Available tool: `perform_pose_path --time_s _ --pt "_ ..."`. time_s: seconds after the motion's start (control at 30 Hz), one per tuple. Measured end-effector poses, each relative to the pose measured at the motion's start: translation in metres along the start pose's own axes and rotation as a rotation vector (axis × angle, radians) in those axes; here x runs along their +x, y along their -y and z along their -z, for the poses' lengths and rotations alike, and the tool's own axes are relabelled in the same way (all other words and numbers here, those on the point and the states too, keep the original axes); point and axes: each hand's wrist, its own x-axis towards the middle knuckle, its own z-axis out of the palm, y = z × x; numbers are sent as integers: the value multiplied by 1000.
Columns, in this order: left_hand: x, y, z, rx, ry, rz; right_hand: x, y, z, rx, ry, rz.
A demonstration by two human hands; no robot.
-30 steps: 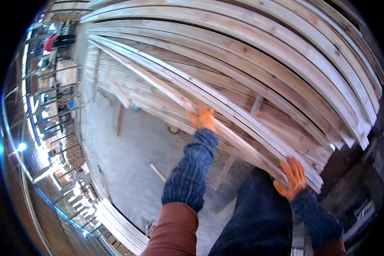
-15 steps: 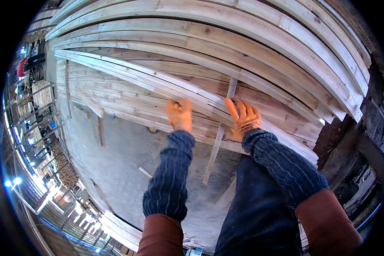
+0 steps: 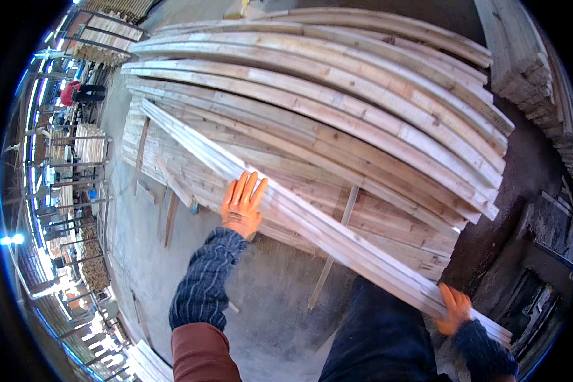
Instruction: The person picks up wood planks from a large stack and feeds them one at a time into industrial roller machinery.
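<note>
A narrow bundle of pale wooden planks (image 3: pixel 337 240) slants from the far left down to the near right, across the lower stack of boards. On its near edge lies my left hand (image 3: pixel 243 204), in an orange glove, fingers stretched over the wood; its thumb is hidden. Near the bundle's right end, my right hand (image 3: pixel 454 309), also gloved in orange, is closed around the planks with fingertips on top. My right leg (image 3: pixel 385 334) stands below the bundle, close to its near edge.
Behind the bundle lie several long boards (image 3: pixel 337 89) in a tall, uneven pile. A thin wooden stick (image 3: pixel 328 274) leans out from the lower stack. Another timber stack (image 3: pixel 512 51) stands at the far right. A person in red (image 3: pixel 71 93) is at the far left, beside racks.
The plank bundle has come nearer to me, its right end swinging out over my leg. My right hand has moved right along it, and my left hand has come onto its edge.
</note>
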Motion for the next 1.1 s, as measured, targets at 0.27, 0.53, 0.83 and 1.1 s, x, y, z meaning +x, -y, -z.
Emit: perform_pose_path --time_s 0.27,0.53,0.83,1.1 --pt "41 -38 19 -175 82 -466 -225 -88 72 -279 -116 -151" --pt "-16 -206 65 -299 60 -702 -333 -113 45 -272 -133 -584" --pt "-104 -393 212 -135 -80 -723 -450 -189 26 -219 -563 -624" --pt "-127 -627 230 -51 -214 -772 -424 -179 24 -109 -721 -313"
